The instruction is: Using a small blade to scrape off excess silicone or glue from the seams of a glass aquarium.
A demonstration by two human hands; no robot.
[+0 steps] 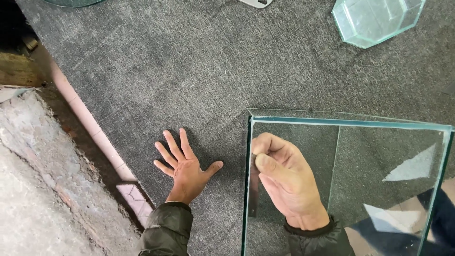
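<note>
Standing on the grey-carpeted tabletop (284, 61) toward its near right corner: glass tank (348, 124), open side up. Reaching inside along the tank's left wall: right hand (284, 182), pinching a thin dark blade (254, 189). Lying flat beside it, fingers spread wide, holding nothing: left hand (186, 166).

Even, soft daylight, no hard shadows on the grey felt table (199, 66). Frame sharp overall, no motion blur. Glass tank (348, 124) at the table's near right edge carries pale reflected patches on its right pane. Dim strip beyond the table's left edge. Slight wide-angle stretch at the corners.
</note>
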